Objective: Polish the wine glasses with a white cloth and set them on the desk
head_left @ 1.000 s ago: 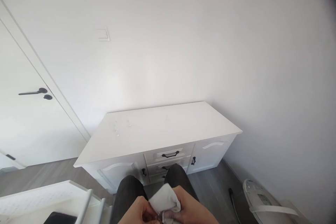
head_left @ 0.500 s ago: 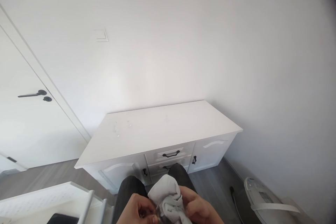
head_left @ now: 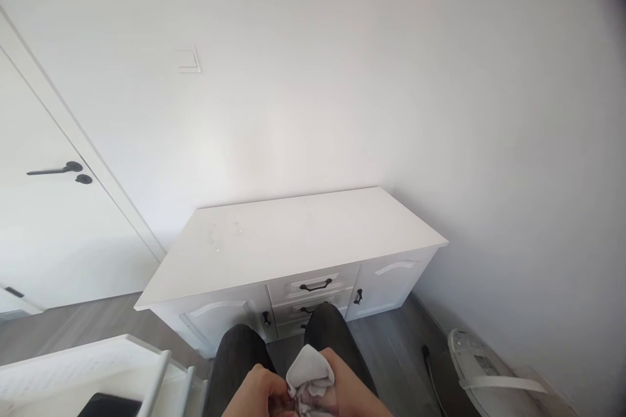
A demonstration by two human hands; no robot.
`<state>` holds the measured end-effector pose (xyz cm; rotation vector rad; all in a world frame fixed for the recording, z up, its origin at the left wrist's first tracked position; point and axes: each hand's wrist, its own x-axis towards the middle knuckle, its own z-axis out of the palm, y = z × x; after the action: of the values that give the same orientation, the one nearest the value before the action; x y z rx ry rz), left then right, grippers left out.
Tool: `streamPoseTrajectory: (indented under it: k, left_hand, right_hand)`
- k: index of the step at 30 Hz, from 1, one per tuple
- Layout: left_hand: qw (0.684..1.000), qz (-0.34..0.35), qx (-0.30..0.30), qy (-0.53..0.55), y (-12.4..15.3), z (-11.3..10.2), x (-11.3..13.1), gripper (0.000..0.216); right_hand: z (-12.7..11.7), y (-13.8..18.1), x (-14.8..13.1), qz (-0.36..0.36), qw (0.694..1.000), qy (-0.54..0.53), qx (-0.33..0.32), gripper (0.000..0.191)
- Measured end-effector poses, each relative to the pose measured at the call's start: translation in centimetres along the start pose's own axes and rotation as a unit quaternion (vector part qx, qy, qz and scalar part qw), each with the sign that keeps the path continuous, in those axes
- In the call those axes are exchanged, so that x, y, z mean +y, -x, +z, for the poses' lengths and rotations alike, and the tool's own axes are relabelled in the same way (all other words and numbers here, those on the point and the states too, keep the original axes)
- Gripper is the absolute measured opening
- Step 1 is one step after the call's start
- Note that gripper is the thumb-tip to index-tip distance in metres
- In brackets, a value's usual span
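A crumpled whitish-grey cloth (head_left: pixel 308 368) is bunched between my hands at the bottom edge, above my lap. My right hand (head_left: pixel 355 388) is closed round the cloth from the right. From the left, my left hand (head_left: pixel 259 392) has its fingers curled in against the cloth. A clear, glass-like object (head_left: pixel 317 399) seems to sit between the hands, partly wrapped; its shape is mostly hidden, so I cannot tell its kind.
Ahead stands a low white cabinet (head_left: pixel 293 241) against the wall, with small clear objects (head_left: pixel 215 239) on its left top. A white rack (head_left: pixel 161 378) with a black item (head_left: pixel 110 406) is at lower left. A pale appliance (head_left: pixel 482 365) stands at right. A door (head_left: pixel 59 228) is at left.
The hands and cloth have dropped slightly lower in view. My right hand has moved left, wrapping further round the cloth, which now looks more gathered between the hands.
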<state>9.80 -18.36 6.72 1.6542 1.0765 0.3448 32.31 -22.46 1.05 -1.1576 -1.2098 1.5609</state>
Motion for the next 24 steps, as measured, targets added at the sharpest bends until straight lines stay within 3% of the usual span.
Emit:
streamPoseTrajectory:
  k: [3, 5, 8, 10, 13, 17, 20, 24]
  left_hand:
    - [0.998, -0.008, 0.003, -0.063, -0.1, 0.1, 0.1, 0.020]
    - [0.997, -0.005, -0.002, -0.071, -0.1, 0.2, 0.1, 0.019]
    - [0.998, -0.001, -0.015, -0.059, -0.1, 0.4, -0.1, 0.021]
    - [0.999, 0.002, -0.015, -0.048, -0.1, 0.3, -0.5, 0.022]
    - [0.999, 0.014, 0.009, -0.046, -0.4, 0.0, -0.9, 0.023]
    - [0.992, 0.033, -0.060, -0.105, -0.9, 0.1, -0.9, 0.024]
    - [0.969, 0.077, -0.034, -0.231, -1.1, 0.3, -1.1, 0.020]
    - [0.889, 0.240, 0.072, -0.382, -1.0, 0.3, -2.0, 0.020]
  right_hand:
    - [0.9, -0.5, 0.5, 0.031, 0.997, 0.035, 0.064, 0.038]
    - [0.6, -0.5, 0.6, 0.030, 0.997, 0.028, 0.065, 0.040]
    - [-0.9, 0.0, 0.2, 0.009, 0.997, -0.056, -0.045, 0.049]
    - [-1.8, 0.4, 0.0, 0.019, 0.981, -0.158, -0.111, 0.049]
    - [-2.3, 0.5, 0.0, 0.036, 0.960, -0.259, -0.103, 0.036]
    - [-1.6, -0.2, 0.5, 0.033, 0.974, -0.198, -0.103, 0.026]
    - [-0.8, -0.8, 0.4, 0.035, 0.990, -0.101, -0.096, 0.021]
    - [0.2, -1.3, 0.3, 0.077, 0.987, -0.113, -0.079, 0.021]
